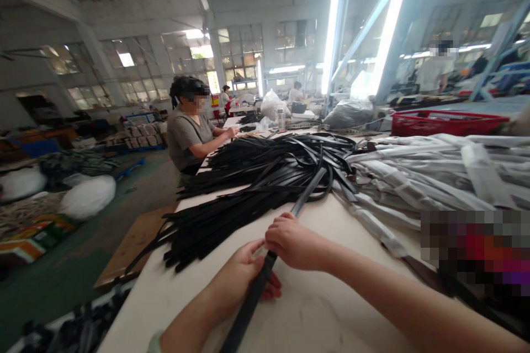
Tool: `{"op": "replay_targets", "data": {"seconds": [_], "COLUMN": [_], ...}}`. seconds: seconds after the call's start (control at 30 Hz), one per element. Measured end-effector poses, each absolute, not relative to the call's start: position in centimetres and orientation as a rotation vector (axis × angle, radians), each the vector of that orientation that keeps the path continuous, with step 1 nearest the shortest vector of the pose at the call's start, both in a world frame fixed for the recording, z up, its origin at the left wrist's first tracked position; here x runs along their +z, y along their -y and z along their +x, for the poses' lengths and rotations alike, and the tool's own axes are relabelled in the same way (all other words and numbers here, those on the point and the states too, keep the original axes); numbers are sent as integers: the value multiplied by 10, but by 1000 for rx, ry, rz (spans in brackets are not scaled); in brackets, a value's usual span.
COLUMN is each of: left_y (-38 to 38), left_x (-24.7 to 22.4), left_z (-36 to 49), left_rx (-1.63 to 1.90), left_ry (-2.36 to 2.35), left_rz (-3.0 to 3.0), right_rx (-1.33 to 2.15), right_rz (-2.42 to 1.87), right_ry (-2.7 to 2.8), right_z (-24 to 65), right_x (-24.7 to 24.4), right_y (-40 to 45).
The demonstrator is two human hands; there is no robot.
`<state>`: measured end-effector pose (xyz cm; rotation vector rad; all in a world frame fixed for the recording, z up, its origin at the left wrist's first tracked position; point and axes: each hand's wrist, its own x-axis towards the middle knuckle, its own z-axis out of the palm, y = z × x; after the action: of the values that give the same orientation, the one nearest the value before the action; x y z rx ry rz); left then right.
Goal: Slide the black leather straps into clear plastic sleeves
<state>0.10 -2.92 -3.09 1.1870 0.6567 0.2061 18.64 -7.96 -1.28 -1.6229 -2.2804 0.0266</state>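
Observation:
A long black strap [248,306] runs from the near edge of the view up toward the heap on the table. My right hand [285,240] is closed around it from above. Just below, my left hand [252,270] cups the same strap, with its thumb on top and its fingers curled underneath. The two hands meet at the strap, and what lies between their fingertips is hidden. Beyond them several black straps [219,220] lie in bundles across the pale tabletop [314,309].
Straps in whitish wrapping [397,176] cover the table's right side. Behind them stands a red crate [447,123]. A co-worker [186,138] works at the left table edge. A cardboard sheet [132,245] and dark straps [78,322] lie below the left edge. A grey plastic bag [350,114] sits farther back.

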Motion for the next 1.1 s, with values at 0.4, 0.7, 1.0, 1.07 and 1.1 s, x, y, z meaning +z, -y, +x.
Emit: {"op": "replay_targets", "data": {"seconds": [0.4, 0.7, 1.0, 1.07, 1.1], "left_y": [28, 29, 26, 26, 26], "left_x": [-28, -27, -22, -23, -23], "left_z": [2, 2, 1, 1, 1], "left_rx": [217, 247, 298, 282, 278], "left_ry": [-665, -686, -769, -756, -744], "left_rz": [1213, 1202, 1213, 1217, 1221], "right_rx": [-36, -12, -53, -36, -29], "right_rz": [-1583, -1644, -1772, -1779, -1758], "right_ry": [2228, 2214, 2079, 2094, 2108], "right_z": [184, 196, 221, 224, 219], "right_x": [-17, -16, -20, -19, -19], "right_y": [76, 74, 69, 68, 70]}}
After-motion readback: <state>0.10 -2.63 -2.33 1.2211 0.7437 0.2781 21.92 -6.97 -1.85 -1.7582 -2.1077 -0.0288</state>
